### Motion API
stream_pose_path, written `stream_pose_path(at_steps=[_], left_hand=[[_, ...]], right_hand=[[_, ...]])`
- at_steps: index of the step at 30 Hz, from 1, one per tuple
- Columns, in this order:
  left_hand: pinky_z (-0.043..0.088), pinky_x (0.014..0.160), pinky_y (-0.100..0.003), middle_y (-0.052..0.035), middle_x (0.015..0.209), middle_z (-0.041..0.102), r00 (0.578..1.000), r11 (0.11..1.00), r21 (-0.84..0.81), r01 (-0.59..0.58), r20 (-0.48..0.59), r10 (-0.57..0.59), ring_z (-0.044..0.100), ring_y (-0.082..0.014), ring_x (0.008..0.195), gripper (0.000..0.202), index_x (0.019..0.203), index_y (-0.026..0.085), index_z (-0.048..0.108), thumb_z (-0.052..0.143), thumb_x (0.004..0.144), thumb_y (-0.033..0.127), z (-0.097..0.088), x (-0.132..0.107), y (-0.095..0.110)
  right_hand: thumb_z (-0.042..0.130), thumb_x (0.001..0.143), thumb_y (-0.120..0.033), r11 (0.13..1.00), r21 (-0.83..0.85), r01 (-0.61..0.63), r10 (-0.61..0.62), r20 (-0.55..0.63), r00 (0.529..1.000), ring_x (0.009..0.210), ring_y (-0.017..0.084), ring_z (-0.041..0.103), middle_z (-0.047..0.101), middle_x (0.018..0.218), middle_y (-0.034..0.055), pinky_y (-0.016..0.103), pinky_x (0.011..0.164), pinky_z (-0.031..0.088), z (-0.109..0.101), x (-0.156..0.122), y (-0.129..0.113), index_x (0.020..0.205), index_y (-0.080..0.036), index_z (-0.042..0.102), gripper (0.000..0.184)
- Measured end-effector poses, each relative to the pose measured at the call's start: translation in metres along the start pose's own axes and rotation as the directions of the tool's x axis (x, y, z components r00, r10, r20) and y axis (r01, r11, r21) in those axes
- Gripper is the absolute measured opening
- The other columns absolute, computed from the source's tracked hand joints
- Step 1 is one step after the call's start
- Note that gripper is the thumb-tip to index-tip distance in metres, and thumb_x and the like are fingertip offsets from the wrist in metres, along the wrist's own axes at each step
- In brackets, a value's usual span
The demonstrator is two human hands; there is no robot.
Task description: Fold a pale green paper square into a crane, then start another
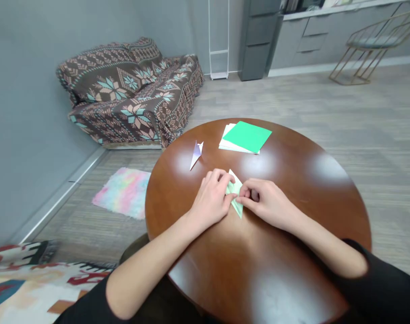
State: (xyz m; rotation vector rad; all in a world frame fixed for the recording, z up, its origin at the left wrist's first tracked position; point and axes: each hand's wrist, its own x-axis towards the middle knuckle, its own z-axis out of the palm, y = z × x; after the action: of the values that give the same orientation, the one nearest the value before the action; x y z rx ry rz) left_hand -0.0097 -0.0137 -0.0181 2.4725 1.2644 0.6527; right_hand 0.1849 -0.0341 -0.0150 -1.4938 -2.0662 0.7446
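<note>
A pale green folded sheet of origami paper point(238, 208) lies on the round table between my hands, its pointed ends facing away from me and towards me. My left hand point(214, 194) presses on its left side, fingers curled over the paper and thumb near its middle. From the right, my right hand point(266, 201) pinches the paper's edge between thumb and curled fingers, close to the left thumb. Parts of the folds are hidden under the fingers.
On the brown round table point(313, 180), a purple and white folded paper figure point(197, 154) stands at the far left. A green sheet point(248, 136) tops a stack of white paper point(229, 145) at the back. Beyond are a patterned sofa point(134, 99) and a gold-framed chair point(373, 45).
</note>
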Motion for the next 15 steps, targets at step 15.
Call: stream_pose_path(at_steps=[15], left_hand=[[0.046,0.081,-0.034,-0.0053,0.094,0.064,0.984,0.987,-0.105,-0.120,0.121,0.132,0.055,-0.0210,0.088,0.008,0.089,0.019,0.062,0.057,0.091,0.014,-0.0012,0.0051,-0.0060]], right_hand=[[0.075,0.082,-0.036,0.993,-0.099,-0.063,0.069,0.057,0.996,0.061,0.015,0.054,0.068,0.072,-0.0018,0.026,0.055,0.030,-0.0013,0.0049,-0.0069,0.065,-0.022,0.062,0.025]])
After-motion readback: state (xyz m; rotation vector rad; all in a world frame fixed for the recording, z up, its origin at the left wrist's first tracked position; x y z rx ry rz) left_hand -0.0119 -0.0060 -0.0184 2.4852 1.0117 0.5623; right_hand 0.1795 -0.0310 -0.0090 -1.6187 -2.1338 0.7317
